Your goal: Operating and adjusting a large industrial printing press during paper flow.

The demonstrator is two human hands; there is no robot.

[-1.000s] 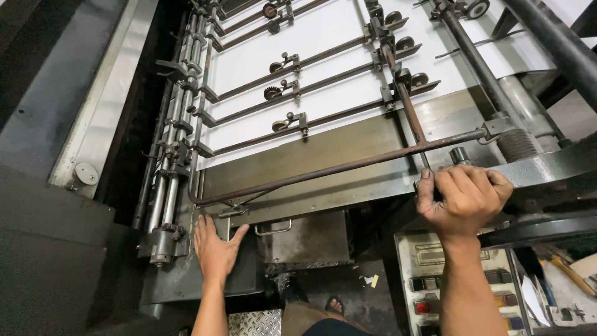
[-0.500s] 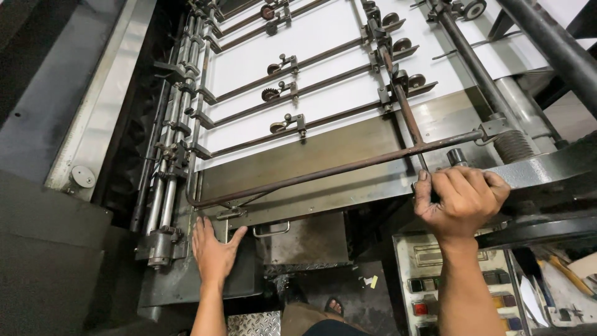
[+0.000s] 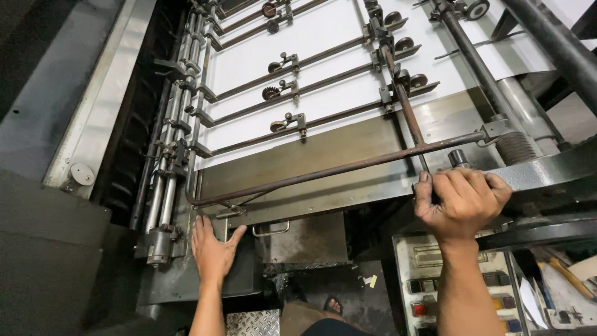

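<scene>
- Our right hand (image 3: pixel 461 202) is clenched around the rusty rod (image 3: pixel 348 167) at the press's feed-board edge.
- Our left hand (image 3: pixel 212 247) lies flat and released on the frame (image 3: pixel 186 283).
- We judge fingers could get pinched near the rollers (image 3: pixel 163 186).

A pale rectangular control-panel label plate (image 3: pixel 435 256) sits at five o'clock, above rows of red, yellow and blue buttons (image 3: pixel 460 298); no packages or screens.

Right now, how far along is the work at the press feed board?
Done: white sheet lies on the board under the roller bars. In hand: right hand grips the frame edge by the long rusty bar; left hand rests flat, open, on the lower frame. Left: control panel untouched.
</scene>
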